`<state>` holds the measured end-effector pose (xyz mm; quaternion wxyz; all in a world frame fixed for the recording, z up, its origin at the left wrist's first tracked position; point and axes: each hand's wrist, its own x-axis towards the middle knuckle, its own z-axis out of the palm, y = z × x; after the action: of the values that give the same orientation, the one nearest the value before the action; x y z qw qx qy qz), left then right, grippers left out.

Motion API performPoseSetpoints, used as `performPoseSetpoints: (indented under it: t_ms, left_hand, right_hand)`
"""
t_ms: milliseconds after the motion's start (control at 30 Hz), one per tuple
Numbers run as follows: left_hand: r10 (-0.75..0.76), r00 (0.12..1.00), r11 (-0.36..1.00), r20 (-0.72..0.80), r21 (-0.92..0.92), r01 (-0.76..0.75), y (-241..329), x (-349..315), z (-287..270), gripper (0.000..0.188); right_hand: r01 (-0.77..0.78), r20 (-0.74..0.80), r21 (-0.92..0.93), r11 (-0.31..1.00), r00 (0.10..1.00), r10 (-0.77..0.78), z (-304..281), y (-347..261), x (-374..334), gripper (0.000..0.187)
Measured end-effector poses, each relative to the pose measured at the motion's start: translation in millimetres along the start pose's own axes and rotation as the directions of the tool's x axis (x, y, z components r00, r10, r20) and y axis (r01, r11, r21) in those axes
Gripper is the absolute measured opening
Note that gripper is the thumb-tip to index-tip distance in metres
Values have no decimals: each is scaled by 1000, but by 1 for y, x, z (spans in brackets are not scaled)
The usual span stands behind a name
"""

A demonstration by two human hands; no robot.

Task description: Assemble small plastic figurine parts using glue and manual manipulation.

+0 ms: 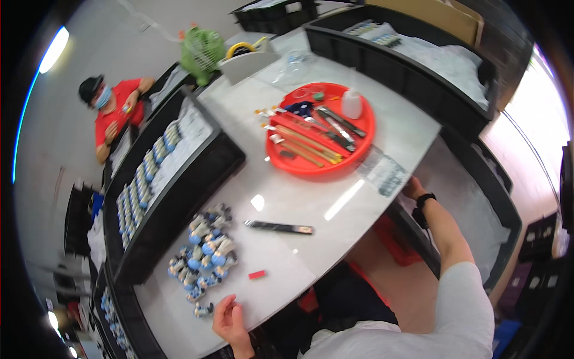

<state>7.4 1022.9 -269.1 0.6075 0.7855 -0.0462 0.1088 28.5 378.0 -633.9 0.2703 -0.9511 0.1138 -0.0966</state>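
My left hand (229, 322) is over the near edge of the white table (281, 200), fingers loosely bent and apart, with nothing visible in it. Just left of it lies a single small blue-and-grey figurine (203, 310). Beyond that a cluster of similar figurines (206, 254) is heaped together. A small red block (257, 274) and a black-handled craft knife (278, 227) lie to the right of the heap. My right hand (412, 188) is at the table's right edge, beside a black crate (439, 254); its fingers are mostly hidden.
A round red tray (281, 166) holds brushes, tools and a white squeeze bottle (351, 104). Black crates stand left (197, 167) with rows of figurines and at the back (394, 63). A green fan (202, 51) is behind. A masked person in red (119, 107) sits at far left.
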Motion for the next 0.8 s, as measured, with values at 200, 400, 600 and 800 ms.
performPoseSetpoints:
  t_ms: [200, 400, 600, 800]
  left_hand:
    - [171, 985, 965, -27, 205, -162, 17, -3, -1, 20]
    - [293, 918, 867, -267, 479, -137, 22, 6, -42, 19]
    - [85, 958, 788, -275, 606, 104, -5, 10, -78, 25]
    - [-257, 939, 954, -227, 95, 284, 10, 0, -74, 29]
  right_hand:
    - [21, -130, 280, 960, 991, 16, -57, -72, -15, 34]
    - [-210, -223, 711, 671, 838, 498, -163, -180, -52, 34]
    - [86, -352, 801, 593, 868, 350, -190, -340, -66, 27]
    - [79, -8, 870, 486, 989, -146, -159, -510, -86, 14]
